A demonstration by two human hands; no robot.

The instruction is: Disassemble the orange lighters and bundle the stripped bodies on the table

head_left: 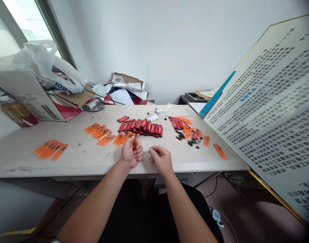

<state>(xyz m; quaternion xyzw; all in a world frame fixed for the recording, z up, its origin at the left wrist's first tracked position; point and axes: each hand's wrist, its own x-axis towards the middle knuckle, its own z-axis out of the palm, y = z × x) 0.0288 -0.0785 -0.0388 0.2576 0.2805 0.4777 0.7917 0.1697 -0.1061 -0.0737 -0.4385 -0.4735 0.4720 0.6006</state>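
My left hand point(132, 154) is closed around an orange lighter point(135, 143), its top end sticking up between thumb and fingers. A short gap to the right, my right hand point(161, 158) has thumb and forefinger pressed together; whatever they may pinch is too small to make out. Just beyond both hands lies a pile of red lighters point(144, 125) with black ends. Rows of orange lighters point(101, 133) lie to the left of that pile, some partly behind my left hand. On the right is a mixed heap of red and orange lighters point(181, 125) with small black parts point(180, 135) beside it.
More orange lighters point(52, 149) lie at the table's left. A cardboard box point(40, 98), plastic bags point(60, 71) and a bottle point(18, 111) crowd the left back. A large printed board point(270, 101) leans along the right edge. Clear plastic bags point(176, 109) lie at the back.
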